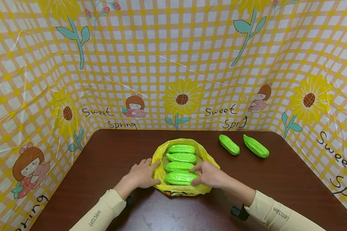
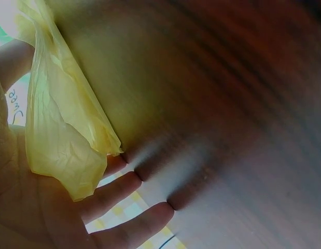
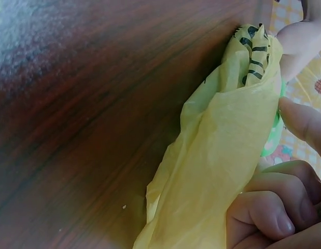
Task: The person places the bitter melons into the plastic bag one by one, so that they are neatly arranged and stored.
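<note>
A yellow plastic bag (image 1: 204,154) lies on the table with its mouth spread wide. In it, several bright green, ridged melons resembling bitter melons lie in a row, one behind another. My left hand (image 1: 143,174) rests at the bag's left rim, fingers spread; in the left wrist view its fingertips touch the table beside the yellow plastic. With thumb and index finger my right hand (image 1: 210,175) pinches the right end of the nearest melon (image 1: 179,178). The right wrist view shows the other fingers of that hand curled against the bag's side (image 3: 222,140).
Two more green melons, one shorter (image 1: 229,145) and one longer (image 1: 255,146), lie on the dark brown table (image 1: 118,144) at the back right. A checked cloth (image 1: 150,64) with sunflowers hangs around the table's back and sides.
</note>
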Available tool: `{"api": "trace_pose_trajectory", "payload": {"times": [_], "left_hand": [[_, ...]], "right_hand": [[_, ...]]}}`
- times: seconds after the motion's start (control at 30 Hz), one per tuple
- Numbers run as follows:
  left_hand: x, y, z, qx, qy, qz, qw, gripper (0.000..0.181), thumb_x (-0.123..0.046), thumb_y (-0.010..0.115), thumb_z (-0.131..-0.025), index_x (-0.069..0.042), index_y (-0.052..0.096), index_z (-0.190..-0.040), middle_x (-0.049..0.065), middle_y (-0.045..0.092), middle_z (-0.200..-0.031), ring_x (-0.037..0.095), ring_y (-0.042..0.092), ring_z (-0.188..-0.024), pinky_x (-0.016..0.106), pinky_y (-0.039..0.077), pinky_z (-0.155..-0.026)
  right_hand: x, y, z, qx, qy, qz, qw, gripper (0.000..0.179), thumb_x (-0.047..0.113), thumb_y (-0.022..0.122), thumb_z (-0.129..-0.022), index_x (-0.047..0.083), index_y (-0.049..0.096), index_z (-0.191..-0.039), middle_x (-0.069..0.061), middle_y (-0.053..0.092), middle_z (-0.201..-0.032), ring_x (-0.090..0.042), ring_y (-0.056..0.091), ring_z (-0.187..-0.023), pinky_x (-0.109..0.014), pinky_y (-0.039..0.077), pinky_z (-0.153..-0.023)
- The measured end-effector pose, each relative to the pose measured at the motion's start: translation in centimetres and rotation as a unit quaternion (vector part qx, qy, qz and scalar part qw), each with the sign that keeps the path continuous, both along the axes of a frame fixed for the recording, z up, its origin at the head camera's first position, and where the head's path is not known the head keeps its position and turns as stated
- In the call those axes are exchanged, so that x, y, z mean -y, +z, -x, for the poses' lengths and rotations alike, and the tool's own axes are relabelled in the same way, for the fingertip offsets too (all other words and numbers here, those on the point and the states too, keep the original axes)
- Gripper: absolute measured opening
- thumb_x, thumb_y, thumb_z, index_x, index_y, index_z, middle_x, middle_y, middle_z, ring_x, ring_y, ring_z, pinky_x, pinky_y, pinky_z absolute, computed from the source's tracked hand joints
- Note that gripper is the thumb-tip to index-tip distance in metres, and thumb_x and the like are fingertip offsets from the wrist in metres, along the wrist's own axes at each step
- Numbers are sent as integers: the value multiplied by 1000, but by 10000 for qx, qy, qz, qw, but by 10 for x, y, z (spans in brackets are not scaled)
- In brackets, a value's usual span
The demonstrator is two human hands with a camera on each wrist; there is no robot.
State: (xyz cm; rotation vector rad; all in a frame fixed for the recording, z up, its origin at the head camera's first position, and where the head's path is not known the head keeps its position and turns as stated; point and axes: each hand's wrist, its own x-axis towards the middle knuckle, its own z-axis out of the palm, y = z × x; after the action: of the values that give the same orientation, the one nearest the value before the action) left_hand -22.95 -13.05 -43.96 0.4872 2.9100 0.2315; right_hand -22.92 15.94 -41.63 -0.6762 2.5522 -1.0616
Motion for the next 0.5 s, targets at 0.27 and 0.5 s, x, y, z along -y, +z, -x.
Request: {"api": "trace_pose_trajectory", "payload": {"times": [0.27,0.5], "left_hand": [[0,0,1,41,28,14,10000,79,-57,68,-90,-23,40,-156,18,37,-157,40,35,-146,63,36,-108],[0,-1,1,20,30,49,10000,79,-57,68,-90,-23,40,-156,17,38,-157,39,36,-145,63,37,-107]], "right_hand": [[2,-1,0,-14,-277,210,9994,36,21,80,-85,-1,73,-113,9,29,-49,-7,22,-45,-22,26,-47],[4,-4,-2,-160,-326,122,9993,32,18,82,-82,2,76,-108,9,30,-48,-8,23,-44,-22,26,-46]]}}
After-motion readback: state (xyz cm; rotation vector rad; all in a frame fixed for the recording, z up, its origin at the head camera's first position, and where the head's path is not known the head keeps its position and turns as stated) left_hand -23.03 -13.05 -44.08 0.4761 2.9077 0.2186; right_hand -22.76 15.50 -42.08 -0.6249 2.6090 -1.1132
